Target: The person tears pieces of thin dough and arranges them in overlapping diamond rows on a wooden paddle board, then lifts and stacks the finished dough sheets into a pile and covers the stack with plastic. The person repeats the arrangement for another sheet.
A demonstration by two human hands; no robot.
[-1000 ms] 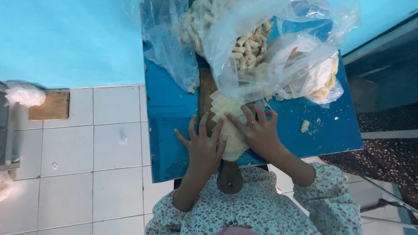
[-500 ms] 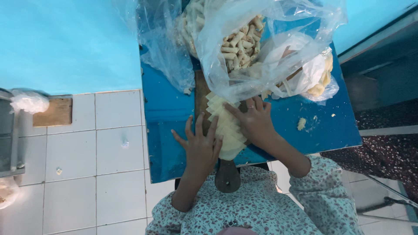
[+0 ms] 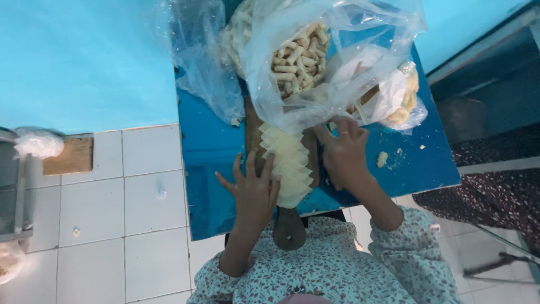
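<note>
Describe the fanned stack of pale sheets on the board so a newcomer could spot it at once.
Find the blue table, then the brown wooden board at its middle. The stack of pale yellow sheets lies on it between the left hand and the right hand. Unlike the small rolls in the clear bag above, it is flat, overlapped, with zigzag edges.

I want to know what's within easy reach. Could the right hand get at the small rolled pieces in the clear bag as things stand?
Probably yes: the right hand is at the clear bag, but plastic covers the rolled pieces there.
</note>
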